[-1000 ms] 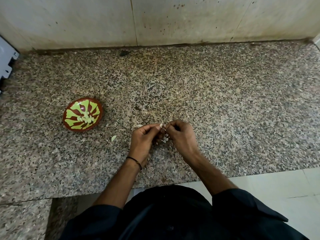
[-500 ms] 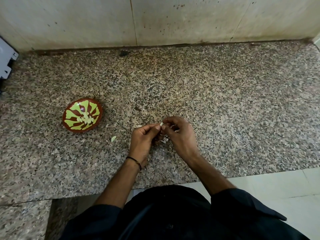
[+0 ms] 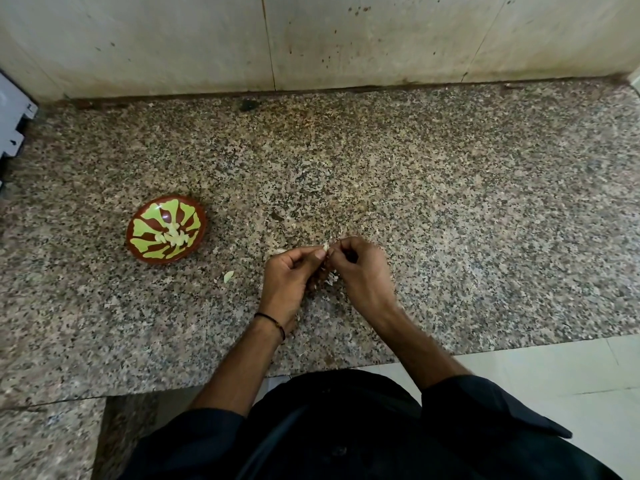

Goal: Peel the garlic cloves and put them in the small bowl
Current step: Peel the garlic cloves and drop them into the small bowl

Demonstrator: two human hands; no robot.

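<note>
Speckled granite counter (image 3: pixel 450 220) runs below a stained tiled wall (image 3: pixel 346 36), and your work sits near its front edge. Your left hand (image 3: pixel 287 275) and right hand (image 3: pixel 360 268) are drawn together well to the right of the small bowl (image 3: pixel 152 211). Thumb and forefinger of each hand curl in and pinch the same garlic clove (image 3: pixel 326 247). It shows only as a pale sliver between your fingertips, too small to tell how much skin is left on it.

You seem to be mid-peel. Let the left hand do the holding and the right hand do the stripping. Catch the papery edge with a nail at the tip and draw it along the clove's length rather than squeezing, which would likely bruise it or shoot it out of your grip. Turn the clove a little after each pull, so that a fresh edge of skin faces your right hand.

Let the loose skins (image 3: pixel 332 277) fall below your hands, on the far side from the bowl, so that none drifts in. The bowl already holds a small heap of peeled cloves (image 3: pixel 173 237) at its centre; once this one is bare, carry it left and drop it over that heap.

One pale scrap (image 3: pixel 228 276) lies on the counter just right of the bowl. Whether it is skin or garlic cannot be told, so check it.
</note>
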